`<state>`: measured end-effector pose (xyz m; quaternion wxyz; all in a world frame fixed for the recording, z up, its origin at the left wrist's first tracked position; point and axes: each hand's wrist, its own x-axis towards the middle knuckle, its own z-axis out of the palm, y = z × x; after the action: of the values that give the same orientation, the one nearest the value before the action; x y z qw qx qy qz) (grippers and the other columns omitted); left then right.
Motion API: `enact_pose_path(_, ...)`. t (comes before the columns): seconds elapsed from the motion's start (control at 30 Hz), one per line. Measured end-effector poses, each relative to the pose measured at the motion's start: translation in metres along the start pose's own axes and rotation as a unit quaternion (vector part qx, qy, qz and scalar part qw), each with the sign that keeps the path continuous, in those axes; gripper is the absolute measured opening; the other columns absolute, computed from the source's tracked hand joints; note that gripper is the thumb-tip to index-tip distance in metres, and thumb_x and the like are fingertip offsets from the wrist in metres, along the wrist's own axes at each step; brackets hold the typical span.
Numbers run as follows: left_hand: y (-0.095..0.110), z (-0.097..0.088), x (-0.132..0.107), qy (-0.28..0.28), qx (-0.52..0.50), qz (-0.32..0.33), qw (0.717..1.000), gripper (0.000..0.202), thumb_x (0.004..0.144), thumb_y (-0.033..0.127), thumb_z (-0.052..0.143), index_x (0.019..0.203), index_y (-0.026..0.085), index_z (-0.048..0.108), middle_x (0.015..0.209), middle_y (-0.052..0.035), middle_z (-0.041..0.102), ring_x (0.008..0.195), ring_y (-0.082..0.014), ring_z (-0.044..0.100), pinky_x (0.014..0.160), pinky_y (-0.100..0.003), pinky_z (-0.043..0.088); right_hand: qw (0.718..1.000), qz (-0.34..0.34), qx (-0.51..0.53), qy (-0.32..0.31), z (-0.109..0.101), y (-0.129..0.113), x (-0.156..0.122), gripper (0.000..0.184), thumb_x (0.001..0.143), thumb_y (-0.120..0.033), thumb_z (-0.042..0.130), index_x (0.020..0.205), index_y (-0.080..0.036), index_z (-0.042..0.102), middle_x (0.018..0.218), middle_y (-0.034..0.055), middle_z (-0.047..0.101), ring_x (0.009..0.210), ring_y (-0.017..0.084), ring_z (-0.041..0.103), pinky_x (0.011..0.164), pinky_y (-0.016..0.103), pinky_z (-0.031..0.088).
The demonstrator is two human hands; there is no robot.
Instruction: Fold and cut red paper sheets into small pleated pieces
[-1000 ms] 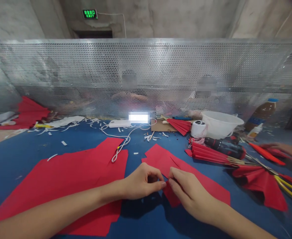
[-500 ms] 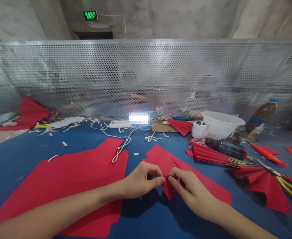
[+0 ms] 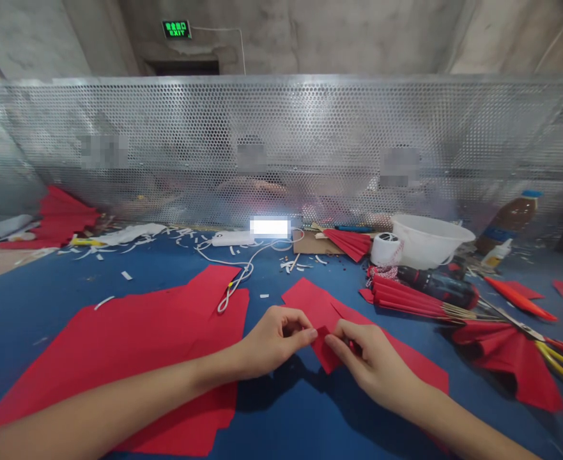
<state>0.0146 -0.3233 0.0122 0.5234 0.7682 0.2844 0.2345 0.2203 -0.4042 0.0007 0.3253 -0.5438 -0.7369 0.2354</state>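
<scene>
The left hand (image 3: 276,342) and the right hand (image 3: 370,361) are close together in the near middle of the scene, and they hold a small folded piece of red paper (image 3: 326,351) between them. The left hand has its fingers curled and grasps the near edge of this piece, and the right hand pinches it from the other side with the thumb and first fingers, so neither hand is released. The piece lies over a wide flat sheet of red paper (image 3: 391,342), which is on a blue work table (image 3: 46,300). To the left, under the left forearm, is a larger cut sheet of red paper (image 3: 166,332). To the right are a pleated red paper fan with thin bamboo sticks (image 3: 406,300), a black and red cordless drill (image 3: 437,287) and yellow-handled scissors (image 3: 562,358) on another red paper fan (image 3: 506,358). At the far side are a white plastic basin (image 3: 429,241), a white cable (image 3: 233,273) and a perforated metal screen (image 3: 281,140)
</scene>
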Motion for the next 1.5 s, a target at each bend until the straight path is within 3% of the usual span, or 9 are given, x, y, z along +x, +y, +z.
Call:
enact_pose_path(0.17,-0.001,0.002,0.001,0.007,-0.005,0.000,1.000,0.031,0.092,0.041,0.063,0.080,0.013,0.065,0.057,0.0054,0.047,0.045,-0.0060,0.039,0.044,-0.018,0.028,0.999,0.001,-0.032,0.019,0.002,0.002,-0.001,0.046,0.105,-0.045,0.040,0.065,-0.022,0.032,0.056,-0.0061,0.031,0.051,0.013,0.031,0.053,0.030,0.019)
enact_pose_path(0.33,0.000,0.002,0.002,0.046,-0.040,-0.013,0.998,0.031,0.092,0.044,0.062,0.082,0.014,0.061,0.056,0.0073,0.044,0.041,-0.0054,0.037,0.041,-0.018,0.027,1.000,0.012,0.023,0.008,0.000,-0.004,0.001,0.039,0.105,-0.044,0.041,0.073,-0.021,0.046,0.066,-0.0032,0.047,0.060,0.014,0.043,0.056,0.027,0.028)
enact_pose_path(0.53,0.002,0.000,0.001,-0.002,-0.053,-0.017,0.998,0.031,0.091,0.040,0.063,0.077,0.013,0.065,0.045,0.0078,0.043,0.040,-0.0063,0.037,0.042,-0.018,0.028,0.999,0.030,0.041,0.004,0.000,-0.002,-0.002,0.043,0.104,-0.047,0.042,0.070,-0.021,0.044,0.061,-0.0048,0.041,0.056,0.013,0.038,0.054,0.028,0.027)
enact_pose_path(0.63,0.001,0.000,0.001,0.003,-0.054,-0.019,0.998,0.028,0.088,0.038,0.066,0.076,0.012,0.067,0.047,0.0076,0.044,0.040,-0.0057,0.037,0.041,-0.018,0.027,0.999,0.032,0.038,0.021,0.001,-0.002,-0.002,0.041,0.104,-0.045,0.043,0.071,-0.021,0.045,0.063,-0.0040,0.045,0.058,0.014,0.041,0.055,0.028,0.030)
enact_pose_path(0.77,-0.002,0.000,0.003,0.014,-0.057,-0.011,0.998,0.029,0.087,0.038,0.067,0.076,0.012,0.067,0.051,0.0070,0.047,0.040,-0.0049,0.038,0.040,-0.017,0.027,0.997,-0.003,0.043,0.056,0.001,-0.009,-0.006,0.015,0.102,-0.037,0.050,0.107,-0.023,0.055,0.094,0.0011,0.063,0.073,0.016,0.056,0.064,0.028,0.043)
enact_pose_path(0.93,-0.002,-0.001,0.003,0.002,-0.068,-0.002,0.998,0.035,0.085,0.043,0.071,0.071,0.013,0.064,0.052,0.0065,0.047,0.040,-0.0042,0.039,0.040,-0.017,0.027,0.997,-0.043,0.025,0.066,0.005,-0.017,-0.011,0.031,0.095,-0.031,0.063,0.122,-0.027,0.050,0.123,0.0057,0.056,0.102,0.020,0.058,0.088,0.033,0.048)
enact_pose_path(1.03,-0.003,-0.001,0.002,-0.014,-0.071,0.000,0.997,0.037,0.086,0.045,0.070,0.071,0.013,0.063,0.053,0.0061,0.048,0.040,-0.0043,0.039,0.039,-0.017,0.028,0.997,-0.006,0.062,0.035,0.008,-0.018,-0.010,0.032,0.092,-0.030,0.066,0.121,-0.027,0.052,0.119,0.0045,0.060,0.104,0.021,0.059,0.087,0.034,0.049)
enact_pose_path(1.23,-0.005,-0.001,0.002,-0.029,-0.078,0.012,0.996,0.034,0.088,0.043,0.069,0.073,0.013,0.062,0.052,0.0069,0.047,0.040,-0.0042,0.037,0.039,-0.017,0.026,0.985,0.073,0.145,0.058,0.009,-0.012,-0.006,0.028,0.098,-0.043,0.057,0.121,-0.026,0.055,0.102,0.0021,0.068,0.079,0.017,0.062,0.061,0.027,0.049)
enact_pose_path(1.5,0.000,-0.003,0.002,-0.013,-0.089,-0.003,0.996,0.021,0.084,0.031,0.067,0.072,0.015,0.059,0.056,0.0049,0.051,0.050,-0.0079,0.045,0.049,-0.019,0.032,0.987,0.039,0.114,0.104,0.006,-0.008,-0.006,0.023,0.102,-0.038,0.051,0.120,-0.026,0.055,0.087,0.0001,0.067,0.073,0.016,0.059,0.059,0.026,0.046)
